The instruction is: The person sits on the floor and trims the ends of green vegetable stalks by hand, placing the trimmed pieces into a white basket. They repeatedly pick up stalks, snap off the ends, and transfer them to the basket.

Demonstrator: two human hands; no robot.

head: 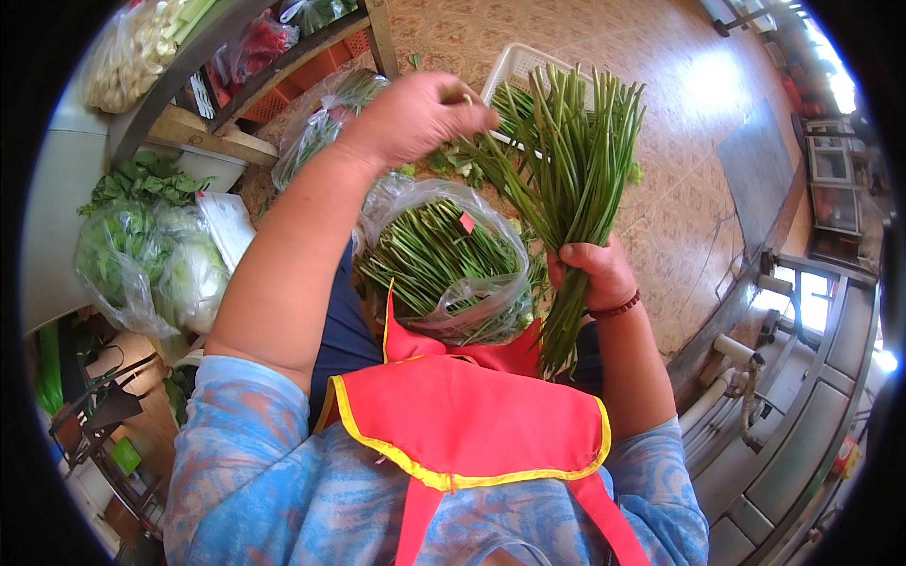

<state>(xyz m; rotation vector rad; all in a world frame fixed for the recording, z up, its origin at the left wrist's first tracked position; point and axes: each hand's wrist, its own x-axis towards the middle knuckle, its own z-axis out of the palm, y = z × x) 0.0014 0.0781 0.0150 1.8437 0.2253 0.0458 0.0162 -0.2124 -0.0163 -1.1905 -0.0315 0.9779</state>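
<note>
My right hand (601,272) is shut around a thick bunch of long green stalks (580,163) that look like garlic chives. Their cut ends fan upward, and the leafy ends hang below my fist. My left hand (446,110) is raised at the left side of the bunch, fingers curled, near a few stalks that splay outward. A small pale bit shows at its fingertips; whether it is gripped is unclear. Between my knees, an open clear plastic bag (488,201) holds more of the same stalks (446,255), with a red scrap (467,222) on top.
Behind the bunch, a white plastic basket (524,60) on the tiled floor (679,177) contains green stalks. Trimmings (453,163) lie before it. At left are bagged leafy vegetables (148,247) and a wooden-framed rack (283,64). A metal frame with pipes (736,354) stands at right.
</note>
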